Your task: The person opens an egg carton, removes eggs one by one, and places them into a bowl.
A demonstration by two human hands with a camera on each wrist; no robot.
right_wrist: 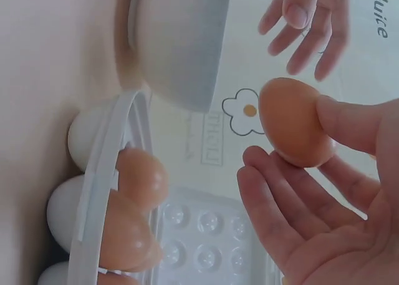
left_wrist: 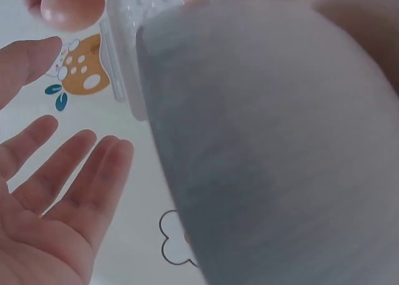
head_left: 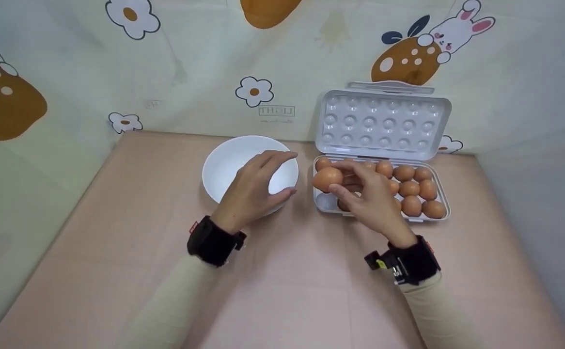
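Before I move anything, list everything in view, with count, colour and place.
Bowl: 1, white, on the table, left of the carton
Egg carton: 1, whitish, lid open, table's right side
Held egg: 1, brown, in the right hand
Other eggs: over ten, some hidden, brown, in the carton
Table: 1, pinkish tan
Backdrop: cream, printed, behind the table
Wrist straps: 2, black
Sleeves: 2, pale
Left hand: 1, near the bowl
Right hand: 1, by the carton

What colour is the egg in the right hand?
That egg is orange-brown, seen best in the right wrist view.
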